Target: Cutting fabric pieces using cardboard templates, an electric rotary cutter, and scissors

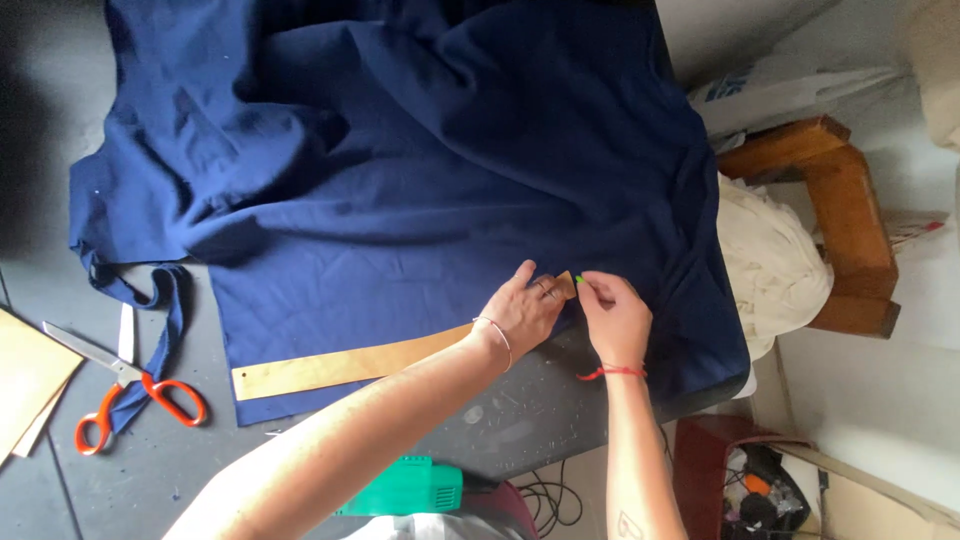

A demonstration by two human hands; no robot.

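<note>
1. Navy cloth (420, 170) spread over dark table (530, 410), rumpled up top, flatter along near edge. Right side hangs off table end.
2. Wooden ruler (340, 365) lies on cloth near its near edge, slanting up to the right; far tip pokes out between the hands.
3. Left hand (522, 308) flat, fingers spread, pressing ruler's right end down onto cloth.
4. Right hand (612, 312) pinched shut on a small green marker (580, 279), prob. chalk, tip at cloth just beside ruler end.
5. Progress, judged: marking stage. No drawn line visible on cloth – too dark/small to tell. Cloth along ruler looks uncut.
6. Scissors (130, 385), orange handles, lie idle well left on table, beside a narrow navy strip (165, 300).
7. Left to do, by the look: most of the line along ruler.
</note>
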